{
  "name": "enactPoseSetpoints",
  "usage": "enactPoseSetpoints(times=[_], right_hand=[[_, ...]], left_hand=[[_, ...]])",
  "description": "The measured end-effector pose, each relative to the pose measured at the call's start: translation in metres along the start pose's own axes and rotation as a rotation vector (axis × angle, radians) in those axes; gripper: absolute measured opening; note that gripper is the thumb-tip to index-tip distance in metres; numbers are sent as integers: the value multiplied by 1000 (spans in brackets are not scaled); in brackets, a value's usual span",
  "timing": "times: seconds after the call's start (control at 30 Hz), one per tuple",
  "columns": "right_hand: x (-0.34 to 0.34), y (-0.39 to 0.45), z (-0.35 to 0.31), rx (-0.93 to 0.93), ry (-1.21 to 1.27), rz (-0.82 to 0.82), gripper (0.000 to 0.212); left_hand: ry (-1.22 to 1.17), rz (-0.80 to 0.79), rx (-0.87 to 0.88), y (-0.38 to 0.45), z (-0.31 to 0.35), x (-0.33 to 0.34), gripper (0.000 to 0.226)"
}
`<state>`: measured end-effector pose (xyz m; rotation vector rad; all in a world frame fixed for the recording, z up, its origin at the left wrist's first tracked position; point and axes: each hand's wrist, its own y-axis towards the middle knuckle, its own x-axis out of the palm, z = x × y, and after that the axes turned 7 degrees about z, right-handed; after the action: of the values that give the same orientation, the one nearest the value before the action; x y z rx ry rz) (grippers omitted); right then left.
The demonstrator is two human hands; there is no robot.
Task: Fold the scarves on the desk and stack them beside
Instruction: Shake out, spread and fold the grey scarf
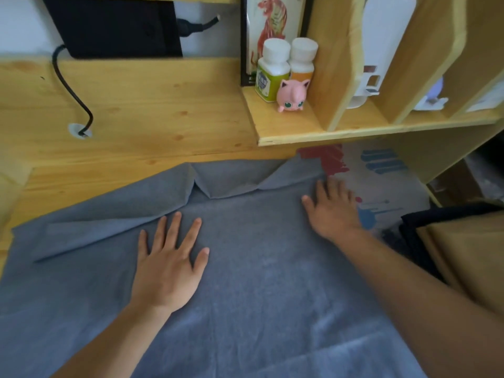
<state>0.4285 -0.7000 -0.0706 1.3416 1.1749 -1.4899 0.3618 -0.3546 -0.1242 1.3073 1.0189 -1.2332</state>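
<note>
Fingers straight and spread, my left hand [169, 264] lies flat at frame centre on the grey scarf [245, 296]. My right hand [334, 211], also released, presses its right-hand edge beside a printed scarf [381, 170].

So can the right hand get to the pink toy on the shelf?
Probably yes: the right hand lies flat on the grey scarf, holding nothing, and nothing blocks the open shelf front before the pink toy.

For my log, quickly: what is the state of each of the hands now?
Left hand: open, flat on the grey scarf.
Right hand: open, flat on it.
</note>
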Motion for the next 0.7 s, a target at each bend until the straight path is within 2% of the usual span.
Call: enactPoseSetpoints(times=[0.03,0.1,0.17,0.23,0.33,0.4,0.43,0.47,0.53,0.6,0.63,0.7], right_hand=[[3,-13,-19,-96,23,40,90],[19,-48,-52,-355,72,15,103],[29,-58,-54,-467,35,-42,94],[26,-30,-25,-319,38,-10,82],[13,12,32,55,34,-73,73],[6,21,39,157,25,-34,72],[5,20,28,127,20,78,68],[5,18,11,20,26,230,63],[5,12,-33,-354,36,399,68],[-1,10,-74,-715,-74,381,81],[-5,12,-89,-806,-148,357,80],[-10,22,-97,-861,-285,373,58]], left_hand=[[2,-2,-1,0,0,0,69],[7,-1,3,0,1,-1,69],[10,-4,7,1,0,-1,69],[12,-4,8,1,0,-1,68],[4,-1,12,1,0,-1,68],[4,3,9,0,0,-1,68],[5,6,9,0,0,-1,68],[5,11,9,0,0,-1,68],[-1,21,11,0,1,-2,68],[3,31,11,0,1,-1,67],[5,36,9,0,0,-1,67],[12,43,11,0,0,0,67]])
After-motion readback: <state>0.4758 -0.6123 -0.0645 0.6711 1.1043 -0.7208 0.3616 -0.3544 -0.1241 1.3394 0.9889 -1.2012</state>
